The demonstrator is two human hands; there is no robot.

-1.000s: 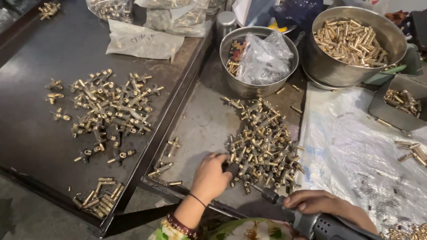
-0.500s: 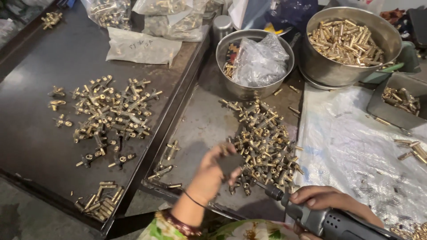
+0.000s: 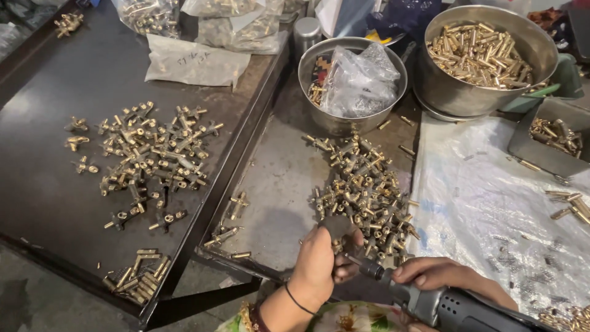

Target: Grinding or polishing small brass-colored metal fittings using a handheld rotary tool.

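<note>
My left hand (image 3: 319,261) is closed around a small dark brass fitting (image 3: 337,226) at the near edge of a pile of brass fittings (image 3: 362,190) on the grey metal tray (image 3: 276,184). My right hand (image 3: 442,276) grips a grey power screwdriver (image 3: 436,304), low at the bottom right. The tool's dark tip (image 3: 362,265) points left and meets the piece in my left hand.
A second heap of fittings (image 3: 153,160) lies on the dark tray (image 3: 55,197) at left, with short brass pins (image 3: 138,280) near its front edge. Behind stand a steel bowl with a plastic bag (image 3: 353,83), a larger bowl of brass parts (image 3: 485,55), and plastic sheet (image 3: 491,203).
My left hand lifted off the pile with a fitting and drew back toward me. My right hand brought the power tool up and forward until its tip reached the fitting.
</note>
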